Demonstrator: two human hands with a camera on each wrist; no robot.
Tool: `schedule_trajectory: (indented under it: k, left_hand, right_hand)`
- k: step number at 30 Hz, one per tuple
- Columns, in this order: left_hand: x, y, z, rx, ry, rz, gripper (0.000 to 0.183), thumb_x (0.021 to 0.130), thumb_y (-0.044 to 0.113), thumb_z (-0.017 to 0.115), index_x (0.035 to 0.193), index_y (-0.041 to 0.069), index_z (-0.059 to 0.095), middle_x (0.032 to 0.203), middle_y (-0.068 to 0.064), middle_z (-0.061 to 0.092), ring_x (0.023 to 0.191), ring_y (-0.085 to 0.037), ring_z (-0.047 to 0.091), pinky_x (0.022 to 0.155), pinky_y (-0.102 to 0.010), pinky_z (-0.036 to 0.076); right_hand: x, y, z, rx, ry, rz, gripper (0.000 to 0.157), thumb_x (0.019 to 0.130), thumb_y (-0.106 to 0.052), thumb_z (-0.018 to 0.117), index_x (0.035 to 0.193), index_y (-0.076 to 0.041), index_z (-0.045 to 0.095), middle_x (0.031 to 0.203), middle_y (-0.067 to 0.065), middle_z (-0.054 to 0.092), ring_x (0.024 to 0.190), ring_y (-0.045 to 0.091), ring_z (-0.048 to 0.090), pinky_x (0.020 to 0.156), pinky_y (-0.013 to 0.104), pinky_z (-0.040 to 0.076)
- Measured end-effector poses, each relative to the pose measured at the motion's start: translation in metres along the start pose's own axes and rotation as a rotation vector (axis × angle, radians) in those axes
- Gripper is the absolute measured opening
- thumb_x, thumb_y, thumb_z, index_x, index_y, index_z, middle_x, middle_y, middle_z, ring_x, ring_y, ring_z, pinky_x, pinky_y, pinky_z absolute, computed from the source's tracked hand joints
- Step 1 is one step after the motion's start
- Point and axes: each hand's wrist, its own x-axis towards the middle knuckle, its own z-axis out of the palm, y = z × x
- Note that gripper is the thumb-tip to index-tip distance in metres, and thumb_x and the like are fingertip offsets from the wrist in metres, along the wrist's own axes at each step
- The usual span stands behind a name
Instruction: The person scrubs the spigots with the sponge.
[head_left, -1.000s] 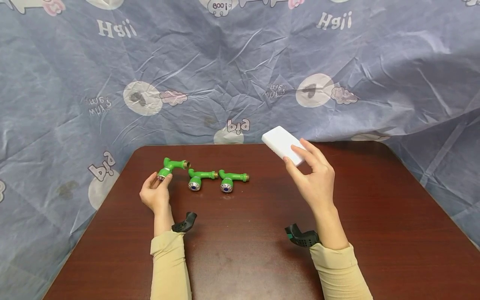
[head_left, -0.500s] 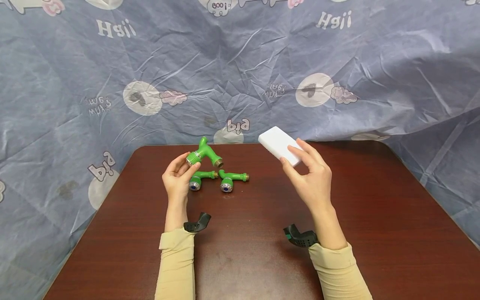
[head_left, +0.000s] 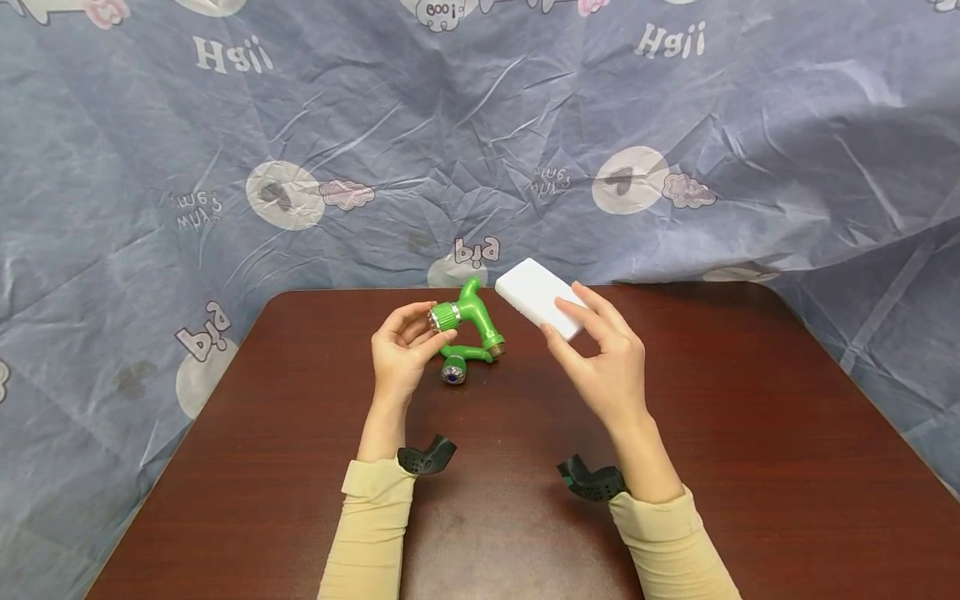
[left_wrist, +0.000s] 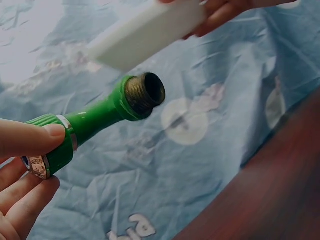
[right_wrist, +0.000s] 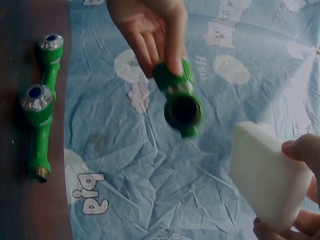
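Note:
My left hand [head_left: 401, 350] pinches a green tap [head_left: 474, 312] by its ribbed knob, holding it up above the table. In the left wrist view the brass threaded end of this green tap [left_wrist: 100, 117] points away from the hand. My right hand [head_left: 611, 362] grips a white sponge block [head_left: 536, 296] between thumb and fingers, just right of the tap and raised too. The right wrist view shows the white sponge block [right_wrist: 267, 175] apart from the tap, whose open pipe end faces that camera.
Two more green taps lie on the dark wooden table [head_left: 495, 517]. One tap [head_left: 453, 368] shows behind the held one in the head view; both, including the nearer tap [right_wrist: 39, 130], appear in the right wrist view. A printed blue-grey cloth [head_left: 450, 125] hangs behind the table.
My left hand has lifted the tap and carried it right, turning its threaded end downward. My right hand has shifted slightly left with the sponge, so the two are closer together.

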Motion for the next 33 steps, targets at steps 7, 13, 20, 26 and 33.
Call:
schedule_trajectory:
  k: [7,13,20,26,33]
  left_hand:
    - [-0.008,0.002,0.022,0.057,-0.087,0.026,0.046,0.066,-0.015,0.077,0.109,-0.010,0.062,0.106,-0.024,0.064,0.090,-0.019,0.067,0.078,-0.038,0.055]
    - [-0.015,0.020,0.035,0.076,-0.124,0.048,0.042,0.067,-0.019,0.073,0.107,-0.016,0.059,0.101,-0.027,0.064,0.088,-0.021,0.067,0.077,-0.045,0.054]
    - [-0.015,0.027,0.035,0.065,-0.130,0.036,0.045,0.067,-0.020,0.073,0.109,-0.019,0.056,0.105,-0.028,0.062,0.088,-0.014,0.065,0.081,-0.057,0.048]
    - [-0.011,0.008,0.029,0.023,-0.131,0.025,0.046,0.067,-0.017,0.075,0.110,-0.016,0.058,0.106,-0.026,0.063,0.089,-0.014,0.066,0.080,-0.049,0.052]
    - [-0.010,0.004,0.028,0.041,-0.121,0.054,0.044,0.066,-0.014,0.077,0.107,-0.012,0.061,0.102,-0.022,0.065,0.089,-0.019,0.067,0.078,-0.048,0.053]
  right_hand:
    - [-0.005,-0.007,0.010,0.053,-0.100,-0.110,0.035,0.070,-0.011,0.081,0.103,-0.005,0.072,0.121,0.010,0.062,0.108,0.025,0.060,0.089,0.026,0.047]
    - [-0.008,-0.010,0.014,0.042,-0.208,-0.144,0.038,0.070,-0.011,0.082,0.106,-0.005,0.072,0.124,0.012,0.059,0.110,0.027,0.058,0.084,0.038,0.050]
    - [-0.004,0.003,0.005,-0.088,-0.133,-0.017,0.035,0.072,-0.010,0.080,0.105,-0.005,0.072,0.124,0.012,0.059,0.110,0.027,0.058,0.083,0.045,0.049]
    - [-0.001,0.006,0.000,-0.126,0.017,0.079,0.032,0.074,-0.011,0.078,0.105,-0.003,0.071,0.123,0.014,0.060,0.111,0.030,0.057,0.083,0.048,0.049]
    - [-0.005,-0.009,0.010,0.025,-0.107,-0.065,0.036,0.070,-0.009,0.081,0.105,-0.005,0.072,0.124,0.013,0.060,0.112,0.026,0.057,0.086,0.038,0.050]
